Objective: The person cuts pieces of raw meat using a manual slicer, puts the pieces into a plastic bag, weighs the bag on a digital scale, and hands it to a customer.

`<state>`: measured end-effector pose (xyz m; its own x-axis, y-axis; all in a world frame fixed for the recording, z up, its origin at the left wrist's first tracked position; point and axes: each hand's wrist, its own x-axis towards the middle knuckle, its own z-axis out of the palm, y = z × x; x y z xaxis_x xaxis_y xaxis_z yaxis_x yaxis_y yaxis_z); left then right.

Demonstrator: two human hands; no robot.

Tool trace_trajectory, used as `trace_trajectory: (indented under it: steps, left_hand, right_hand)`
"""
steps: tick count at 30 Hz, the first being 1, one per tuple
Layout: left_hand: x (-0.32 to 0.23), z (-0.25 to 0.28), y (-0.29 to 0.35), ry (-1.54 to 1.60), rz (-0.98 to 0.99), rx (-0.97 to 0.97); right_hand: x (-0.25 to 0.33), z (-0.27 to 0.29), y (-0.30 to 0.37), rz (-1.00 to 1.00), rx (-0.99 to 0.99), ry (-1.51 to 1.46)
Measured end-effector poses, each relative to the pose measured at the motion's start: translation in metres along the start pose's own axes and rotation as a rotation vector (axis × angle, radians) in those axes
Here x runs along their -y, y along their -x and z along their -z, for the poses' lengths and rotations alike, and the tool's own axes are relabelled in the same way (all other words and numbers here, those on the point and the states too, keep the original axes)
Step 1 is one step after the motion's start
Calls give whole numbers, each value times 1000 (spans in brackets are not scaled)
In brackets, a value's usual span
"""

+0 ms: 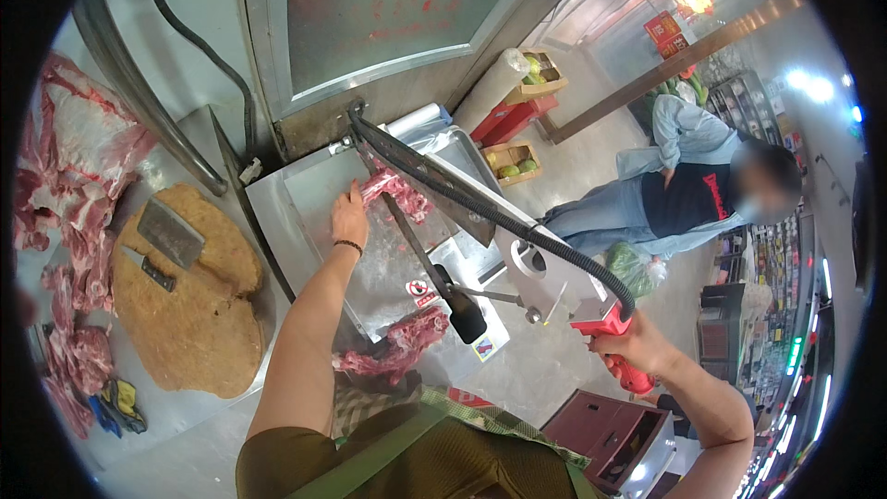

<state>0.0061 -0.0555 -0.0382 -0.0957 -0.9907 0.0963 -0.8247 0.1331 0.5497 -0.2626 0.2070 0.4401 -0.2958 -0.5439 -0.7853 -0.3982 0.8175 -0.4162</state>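
My left hand has its fingers closed on the end of a piece of raw meat on the bone. That piece lies on the metal table of a lever-type bone cutter, under its long arm. My right hand is wrapped round the red handle at the arm's near right end. A second chunk of raw bony meat rests at the table's near edge, close to my apron. Between the two pieces runs a dark bar with a black paddle-shaped plate.
At left, a round wooden chopping block bears a cleaver and a small knife. Large raw cuts lie beyond it. A person stands at right with a green bag. Fruit boxes sit behind the cutter.
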Motion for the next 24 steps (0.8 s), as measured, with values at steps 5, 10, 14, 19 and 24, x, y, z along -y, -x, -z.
trace_trajectory:
  steps: [5,10,14,19,24]
  left_hand:
    - [-1,-2,8,-92,11,21]
    - [-6,-11,13,-152,-6,39]
    - [-12,-10,25,-260,-90,83]
    - [-12,-7,32,-418,-161,99]
    - [-48,9,48,-359,-83,255]
  right_hand:
    - [-72,-18,-33,-24,-20,-60]
    - [-175,-58,-86,47,-105,-85]
    - [-266,-90,-150,257,-147,-14]
    - [-348,-124,-231,552,-189,32]
    - [-378,-147,-278,557,-293,144]
